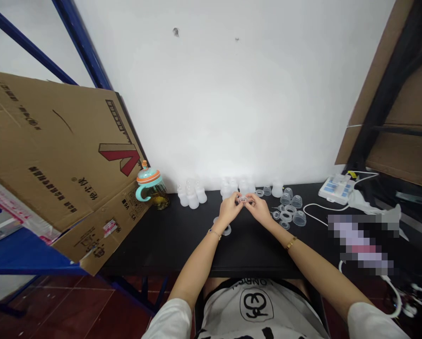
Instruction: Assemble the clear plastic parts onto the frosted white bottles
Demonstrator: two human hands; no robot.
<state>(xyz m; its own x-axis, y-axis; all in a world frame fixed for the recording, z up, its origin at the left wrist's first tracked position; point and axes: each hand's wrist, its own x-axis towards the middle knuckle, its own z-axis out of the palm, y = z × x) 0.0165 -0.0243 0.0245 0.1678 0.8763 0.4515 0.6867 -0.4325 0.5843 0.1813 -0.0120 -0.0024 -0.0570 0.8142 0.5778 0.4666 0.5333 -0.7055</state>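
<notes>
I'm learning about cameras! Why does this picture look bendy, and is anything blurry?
In the head view, the edges look stretched: the blue metal shelf post leans and the brown cardboard box looms large. The white painted wall glows brightest just above the frosted plastic bottle-shaped pieces. A blocky pixelated patch hides something at the right.

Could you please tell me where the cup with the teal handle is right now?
In the head view, the glass cup with the teal handle stands at the far left of the black table, between the cardboard box and the frosted bottles.

Bottles (191, 195) on desk (154, 240), cups (290, 209) right, carton (55, 165) left
</notes>
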